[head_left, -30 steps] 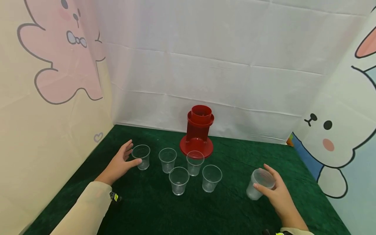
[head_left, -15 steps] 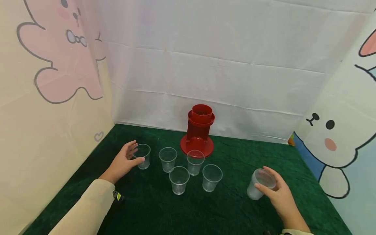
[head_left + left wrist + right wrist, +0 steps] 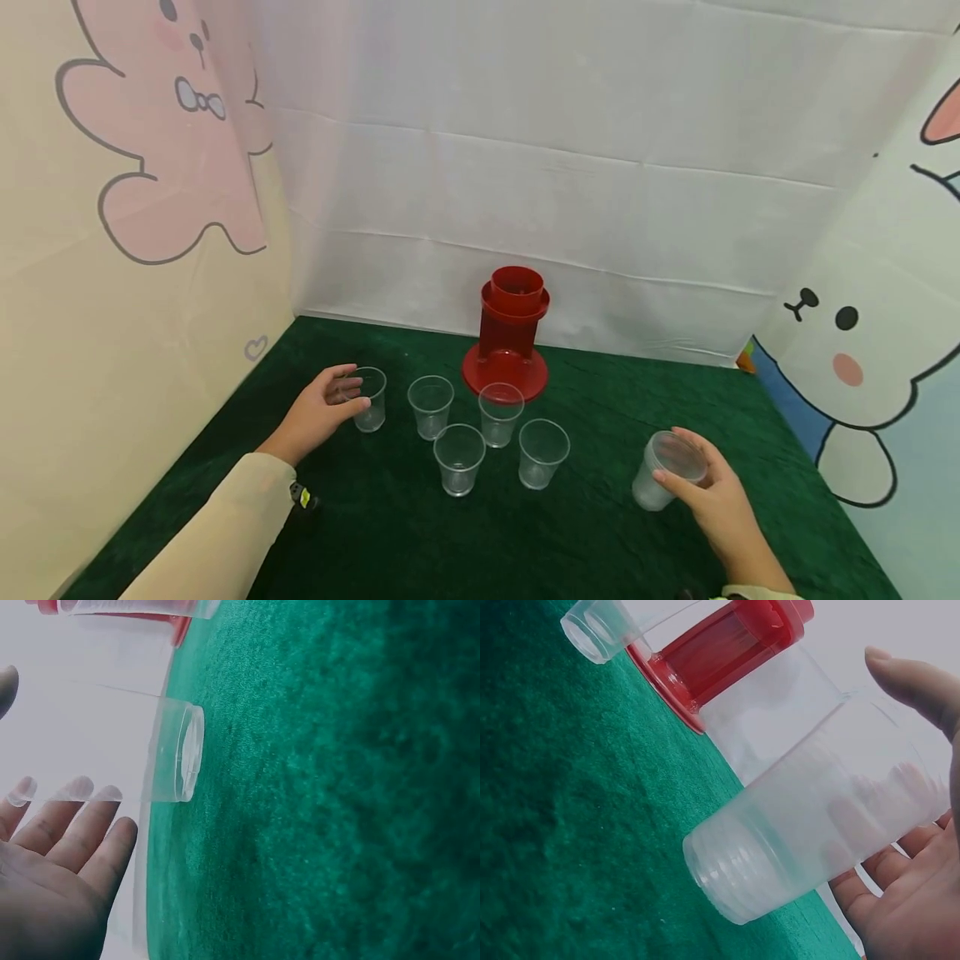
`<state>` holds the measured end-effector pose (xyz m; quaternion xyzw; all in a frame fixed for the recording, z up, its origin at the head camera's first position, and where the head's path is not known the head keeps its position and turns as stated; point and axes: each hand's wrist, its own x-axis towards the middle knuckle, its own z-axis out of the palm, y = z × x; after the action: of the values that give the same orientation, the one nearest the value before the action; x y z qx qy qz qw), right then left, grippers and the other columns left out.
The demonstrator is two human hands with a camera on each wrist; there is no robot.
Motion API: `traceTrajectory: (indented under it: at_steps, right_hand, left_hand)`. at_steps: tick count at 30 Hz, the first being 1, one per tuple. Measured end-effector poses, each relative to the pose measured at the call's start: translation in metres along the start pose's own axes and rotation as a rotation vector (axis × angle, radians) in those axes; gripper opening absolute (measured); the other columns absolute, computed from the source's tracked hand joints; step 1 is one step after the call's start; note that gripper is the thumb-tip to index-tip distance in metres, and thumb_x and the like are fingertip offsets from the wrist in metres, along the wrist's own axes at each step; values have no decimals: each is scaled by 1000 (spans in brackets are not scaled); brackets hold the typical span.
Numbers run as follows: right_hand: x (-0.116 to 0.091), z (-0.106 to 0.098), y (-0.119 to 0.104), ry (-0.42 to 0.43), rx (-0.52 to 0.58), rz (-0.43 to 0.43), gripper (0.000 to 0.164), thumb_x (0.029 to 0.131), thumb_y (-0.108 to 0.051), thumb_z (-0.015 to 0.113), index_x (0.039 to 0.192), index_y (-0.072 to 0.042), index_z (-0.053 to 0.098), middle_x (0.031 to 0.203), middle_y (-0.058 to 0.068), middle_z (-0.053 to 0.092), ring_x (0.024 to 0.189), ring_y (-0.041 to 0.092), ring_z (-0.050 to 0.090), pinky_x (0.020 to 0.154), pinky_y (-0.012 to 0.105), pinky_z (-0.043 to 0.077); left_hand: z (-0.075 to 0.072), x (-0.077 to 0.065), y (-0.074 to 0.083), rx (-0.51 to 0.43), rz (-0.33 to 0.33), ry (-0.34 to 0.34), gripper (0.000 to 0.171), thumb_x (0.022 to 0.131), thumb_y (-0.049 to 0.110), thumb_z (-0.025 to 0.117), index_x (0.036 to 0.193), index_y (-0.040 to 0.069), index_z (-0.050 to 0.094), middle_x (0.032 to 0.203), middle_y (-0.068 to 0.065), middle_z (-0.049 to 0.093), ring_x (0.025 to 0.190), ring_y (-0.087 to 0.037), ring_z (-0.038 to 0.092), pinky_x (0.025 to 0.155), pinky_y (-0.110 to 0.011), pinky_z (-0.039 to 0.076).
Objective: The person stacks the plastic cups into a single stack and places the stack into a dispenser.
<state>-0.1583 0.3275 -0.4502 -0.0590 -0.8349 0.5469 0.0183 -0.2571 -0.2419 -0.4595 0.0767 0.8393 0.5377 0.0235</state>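
My left hand [image 3: 318, 417] is around the leftmost clear plastic cup [image 3: 372, 417], thumb in front of it and fingers behind. In the left wrist view the fingers [image 3: 79, 840] are nearly straight, and their tips show through the cup wall. My right hand [image 3: 708, 492] holds a stack of nested clear plastic cups [image 3: 651, 483], thumb on the near side and fingers round the far side. The stack's ridged layered base [image 3: 735, 877] is close over the green cloth in the right wrist view. Its cups look cloudier than the single ones.
Between the hands stand single clear cups [image 3: 430, 417], upright in a loose group, two of them [image 3: 459, 467] [image 3: 542, 462] nearer me. A red stand with a round base [image 3: 504, 375] is behind them, near the white curtain [image 3: 525, 200]. Green cloth [image 3: 390, 542] covers the table.
My left hand has moved slightly right and closer in around the leftmost cup. My right hand and its stack have stayed nearly where they were.
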Motion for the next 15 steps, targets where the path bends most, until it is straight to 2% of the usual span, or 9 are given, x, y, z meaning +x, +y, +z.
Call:
traceTrajectory:
  at_steps: [4, 11, 15]
  right_hand:
    - [1, 0, -1, -5, 7, 11, 87, 95, -38, 76, 162, -11, 26, 157, 10, 37, 127, 13, 46, 85, 19, 50]
    - [1, 0, 0, -4, 18, -17, 84, 96, -35, 76, 161, -11, 28, 156, 9, 39, 124, 6, 47, 86, 18, 50]
    - [1, 0, 1, 1, 4, -13, 85, 96, -37, 76, 161, -11, 28, 156, 9, 39, 124, 8, 47, 86, 19, 50]
  left_hand:
    - [0, 1, -1, -26, -7, -10, 81, 98, 38, 73, 161, 13, 28, 154, -20, 47, 140, -39, 47, 111, -64, 37]
    - [1, 1, 1, -36, -12, -20, 82, 98, 39, 73, 161, 12, 28, 154, -20, 47, 140, -39, 47, 112, -64, 36]
    - [2, -1, 2, -35, -12, -23, 81, 98, 40, 72, 160, 10, 28, 154, -20, 47, 140, -40, 46, 112, -63, 36]
